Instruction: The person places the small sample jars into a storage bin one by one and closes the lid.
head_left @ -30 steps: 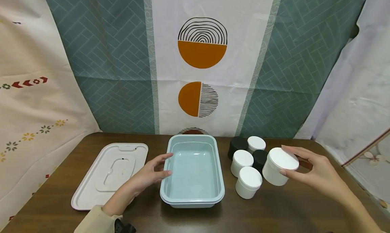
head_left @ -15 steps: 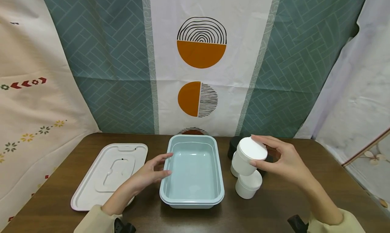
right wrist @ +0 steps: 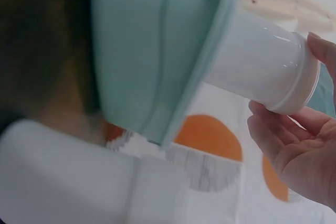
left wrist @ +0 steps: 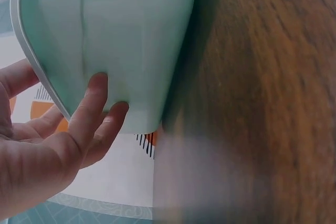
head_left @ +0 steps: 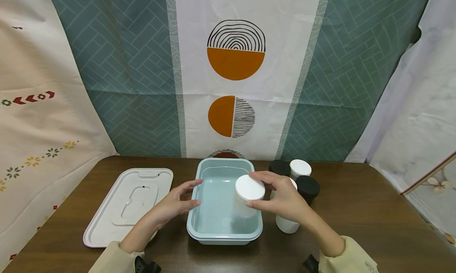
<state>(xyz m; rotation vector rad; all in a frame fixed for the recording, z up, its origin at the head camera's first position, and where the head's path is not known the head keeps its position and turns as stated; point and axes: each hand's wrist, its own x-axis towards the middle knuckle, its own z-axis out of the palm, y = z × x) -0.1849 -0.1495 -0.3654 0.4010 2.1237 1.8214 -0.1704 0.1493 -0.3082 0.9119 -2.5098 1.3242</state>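
A pale blue rectangular plastic basin (head_left: 213, 221) stands on the table. My left hand (head_left: 176, 201) holds its left rim; in the left wrist view, two fingers (left wrist: 89, 111) press the outer wall while others reach over the edge. Over the basin's right half, my right hand (head_left: 285, 195) grips a white lidded jar (head_left: 250, 188) near its top, thumb on one side and fingers on the other. The right wrist view has this jar (right wrist: 252, 59) tilted, its lower end hidden behind the basin wall (right wrist: 136, 51).
Right of the basin stand black-lidded jars (head_left: 308, 187) and white jars (head_left: 300, 167), some partly hidden by my right hand. A white lid (head_left: 103, 221) lies flat at the left. Patterned cloth (head_left: 142, 122) hangs behind the brown wooden table (head_left: 356, 217).
My right hand has carried the white jar leftward from the right side of the jar group, across the other jars, to above the basin. The left hand stays at the rim.
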